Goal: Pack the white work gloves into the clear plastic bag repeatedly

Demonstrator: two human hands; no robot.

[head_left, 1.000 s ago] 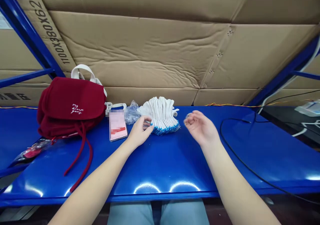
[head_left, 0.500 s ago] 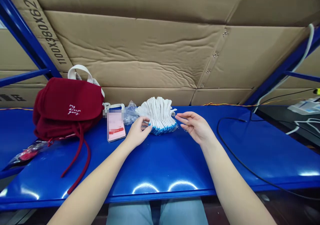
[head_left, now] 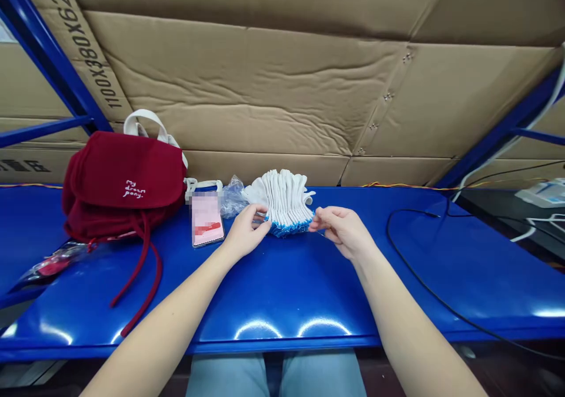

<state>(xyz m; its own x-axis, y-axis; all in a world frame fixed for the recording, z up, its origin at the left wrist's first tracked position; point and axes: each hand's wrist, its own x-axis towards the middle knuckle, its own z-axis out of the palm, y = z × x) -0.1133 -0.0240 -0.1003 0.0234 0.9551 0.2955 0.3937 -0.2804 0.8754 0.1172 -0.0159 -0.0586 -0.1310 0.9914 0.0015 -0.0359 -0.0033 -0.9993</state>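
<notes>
A fanned stack of white knitted work gloves with blue cuffs (head_left: 285, 206) lies on the blue steel bench (head_left: 282, 285). My left hand (head_left: 246, 229) grips the stack's left side, its fingers against the white knit. My right hand (head_left: 342, 231) pinches the stack's right end near the blue cuffs. A thin thread may run below my right fingers, but it is too fine to make out.
A dark red bag with white handles (head_left: 121, 179) and a phone (head_left: 206, 220) stand left of the gloves. Crumpled clear plastic (head_left: 232, 200) lies behind the phone. A black cable (head_left: 424, 270) curves across the bench's right side, before cardboard sheets behind.
My right hand has moved left and closed onto the right end of the glove stack. My left hand has stayed at the stack's left side.
</notes>
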